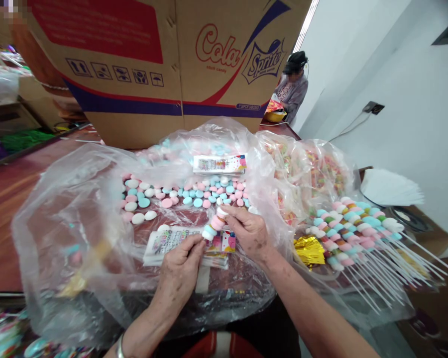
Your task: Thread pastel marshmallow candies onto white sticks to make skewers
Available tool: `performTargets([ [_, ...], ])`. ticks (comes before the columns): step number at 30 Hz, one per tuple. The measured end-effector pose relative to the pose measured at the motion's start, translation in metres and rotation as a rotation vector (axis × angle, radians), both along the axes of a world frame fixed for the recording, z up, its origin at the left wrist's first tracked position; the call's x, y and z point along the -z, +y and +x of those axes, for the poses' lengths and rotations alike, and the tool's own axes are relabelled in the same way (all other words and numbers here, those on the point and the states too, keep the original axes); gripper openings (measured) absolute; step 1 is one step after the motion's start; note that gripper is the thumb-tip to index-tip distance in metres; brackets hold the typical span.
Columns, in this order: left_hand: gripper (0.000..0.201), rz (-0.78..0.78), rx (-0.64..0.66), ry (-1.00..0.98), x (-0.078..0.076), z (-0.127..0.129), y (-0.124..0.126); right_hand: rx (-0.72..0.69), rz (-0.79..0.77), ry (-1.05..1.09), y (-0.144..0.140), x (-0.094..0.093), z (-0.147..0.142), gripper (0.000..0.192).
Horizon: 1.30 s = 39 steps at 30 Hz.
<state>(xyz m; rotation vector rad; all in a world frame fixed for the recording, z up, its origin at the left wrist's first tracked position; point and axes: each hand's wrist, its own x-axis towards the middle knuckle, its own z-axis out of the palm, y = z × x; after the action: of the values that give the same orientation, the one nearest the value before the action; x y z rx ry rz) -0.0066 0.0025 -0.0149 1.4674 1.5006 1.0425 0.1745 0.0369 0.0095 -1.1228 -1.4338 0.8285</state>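
A short row of pink, white, blue and brownish candies forms a candy skewer (214,224), tilted between my hands. My left hand (181,263) pinches its lower end, where the stick is hidden by the fingers. At the upper end, my right hand (248,229) has thumb and fingers closed on the top white candy. Beneath both hands lies a stack of printed labels (159,244). Just beyond, loose pink, blue and white candies (197,194) are spread on clear plastic, with another label stack (219,164) behind them.
Finished-looking candy skewers (358,228) with white sticks are piled at right, beside gold foil ties (309,250). Bags of colourful candy (313,164) stand behind. A large cardboard box (179,64) blocks the far side. One person (295,89) is at the back right; another's arm shows at left.
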Motion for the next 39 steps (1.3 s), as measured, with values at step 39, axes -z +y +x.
performTargets([
  [39, 0.022, 0.022, 0.016, -0.093, -0.01, 0.012, 0.008, -0.013, 0.014, 0.251, -0.006, -0.035, 0.0, 0.048],
])
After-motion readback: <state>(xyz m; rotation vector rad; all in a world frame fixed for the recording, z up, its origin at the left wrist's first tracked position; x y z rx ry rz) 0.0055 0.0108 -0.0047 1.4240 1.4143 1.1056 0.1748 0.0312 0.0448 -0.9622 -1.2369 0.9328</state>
